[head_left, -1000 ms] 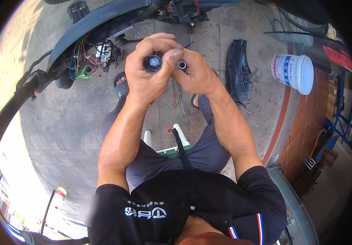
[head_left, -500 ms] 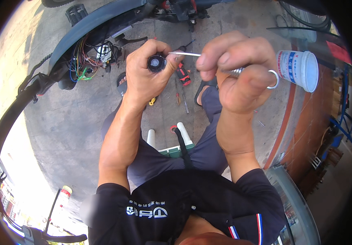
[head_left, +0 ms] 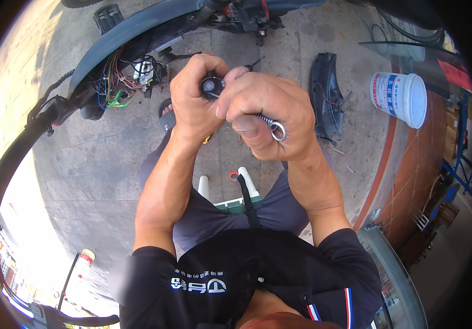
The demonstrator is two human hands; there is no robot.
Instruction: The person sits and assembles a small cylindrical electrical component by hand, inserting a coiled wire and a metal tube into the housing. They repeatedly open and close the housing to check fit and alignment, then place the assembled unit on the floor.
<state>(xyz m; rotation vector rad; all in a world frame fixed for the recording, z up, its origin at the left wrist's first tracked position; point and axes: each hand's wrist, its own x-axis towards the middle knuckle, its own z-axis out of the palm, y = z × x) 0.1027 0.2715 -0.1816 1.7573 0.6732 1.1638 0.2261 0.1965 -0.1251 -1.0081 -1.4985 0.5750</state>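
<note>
My left hand [head_left: 192,107] is closed around a short black cylindrical part [head_left: 209,85] with a round pale centre on the end facing up. Pressed against it from the right is my right hand [head_left: 279,104]. Between its fingers is a thin metal tool [head_left: 278,130] with a coiled shank and a ring at its end. The ring sticks out below the knuckles, while the tool's tip is mostly hidden where the two hands meet at the black part.
Loose coloured wires [head_left: 116,82] hang from a blue-grey vehicle body [head_left: 132,35] at upper left. A black curved panel [head_left: 323,98] lies on the floor right of my hands. Farther right, a white bucket [head_left: 409,101] lies tilted. A green and white stool [head_left: 230,205] is between my legs.
My right hand has moved left and closed in on the left hand, bringing the metal tool to the black part. The black panel on the floor has come into sight.
</note>
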